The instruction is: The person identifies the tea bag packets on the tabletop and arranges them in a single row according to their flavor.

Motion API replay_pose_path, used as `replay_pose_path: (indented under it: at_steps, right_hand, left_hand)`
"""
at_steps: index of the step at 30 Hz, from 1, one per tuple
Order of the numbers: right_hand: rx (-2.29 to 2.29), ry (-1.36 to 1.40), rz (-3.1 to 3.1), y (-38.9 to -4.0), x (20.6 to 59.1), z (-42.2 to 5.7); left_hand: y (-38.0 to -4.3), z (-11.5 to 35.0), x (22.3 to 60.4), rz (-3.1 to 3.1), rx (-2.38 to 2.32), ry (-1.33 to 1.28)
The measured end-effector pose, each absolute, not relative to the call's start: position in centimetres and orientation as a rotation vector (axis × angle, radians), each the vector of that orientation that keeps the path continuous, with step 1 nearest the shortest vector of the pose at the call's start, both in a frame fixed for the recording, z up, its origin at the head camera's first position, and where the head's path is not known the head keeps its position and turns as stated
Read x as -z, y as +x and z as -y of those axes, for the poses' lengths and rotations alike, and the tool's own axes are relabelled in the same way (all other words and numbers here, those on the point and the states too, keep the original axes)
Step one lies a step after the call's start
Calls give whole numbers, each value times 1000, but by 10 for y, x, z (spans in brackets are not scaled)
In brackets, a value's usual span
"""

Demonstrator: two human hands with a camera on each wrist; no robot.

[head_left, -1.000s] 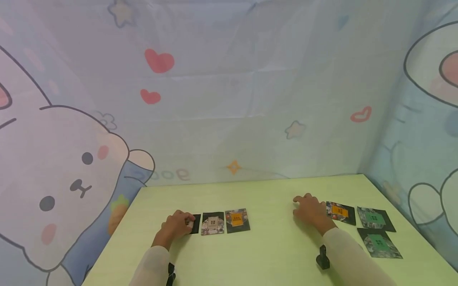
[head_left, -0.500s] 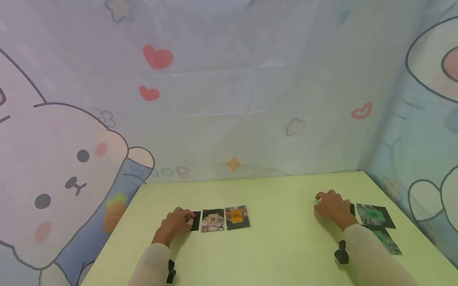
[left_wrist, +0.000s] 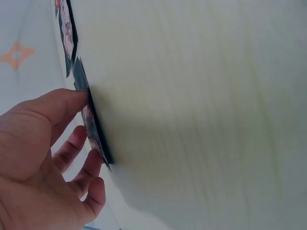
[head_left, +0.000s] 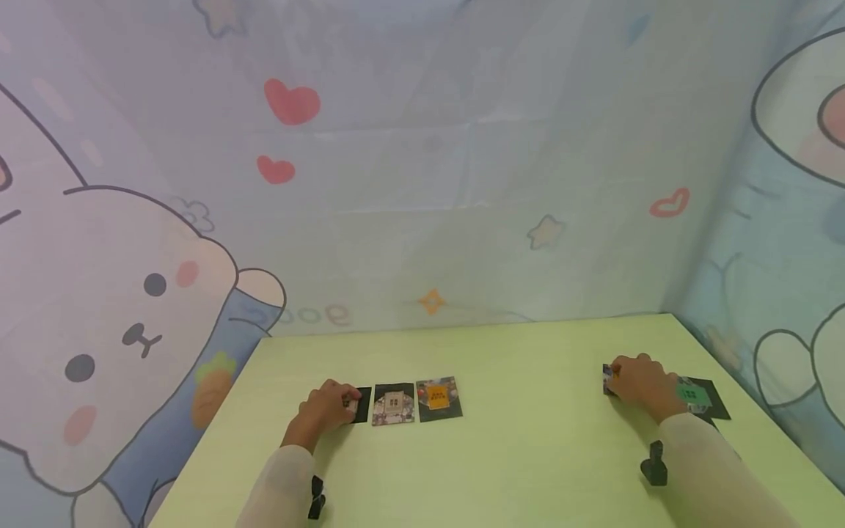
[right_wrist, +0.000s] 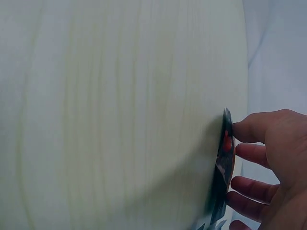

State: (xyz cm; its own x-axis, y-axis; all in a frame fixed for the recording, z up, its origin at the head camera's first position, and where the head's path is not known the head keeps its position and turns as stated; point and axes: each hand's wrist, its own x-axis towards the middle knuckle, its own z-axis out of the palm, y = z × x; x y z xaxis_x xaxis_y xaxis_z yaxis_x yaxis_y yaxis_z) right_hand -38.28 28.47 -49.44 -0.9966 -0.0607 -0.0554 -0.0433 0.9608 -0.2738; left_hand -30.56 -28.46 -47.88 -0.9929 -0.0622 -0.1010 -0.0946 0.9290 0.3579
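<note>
In the head view, my left hand (head_left: 323, 411) holds a small dark square packet (head_left: 361, 405) at the left end of a row. The left wrist view has its thumb and bent fingers on that packet's printed face (left_wrist: 89, 117), with the packet low against the table. My right hand (head_left: 640, 383) is over another square packet (head_left: 606, 378), mostly hidden below it. Seen from the right wrist, thumb and curled fingers pinch at this packet (right_wrist: 223, 167), which carries a red produce picture and a strip of orange label.
Beside the left hand lie a packet with a beige label (head_left: 394, 403) and one with an orange label (head_left: 439, 400). A green-labelled packet (head_left: 696, 396) lies right of the right hand; another is mostly hidden by the forearm. A printed cloth (head_left: 462, 220) rises behind the table (head_left: 515, 440).
My right hand has moved right, from beside the orange-labelled packet to over it, and its fingers have come onto it. The left hand stays on its packet.
</note>
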Motion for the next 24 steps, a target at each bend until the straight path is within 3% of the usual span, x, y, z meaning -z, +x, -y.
replay_pose_path:
  at_steps: [24]
  right_hand:
    - [408,-82,-3033,-380,498,-288]
  left_hand:
    - [-305,282,478,-2999,-564,-137]
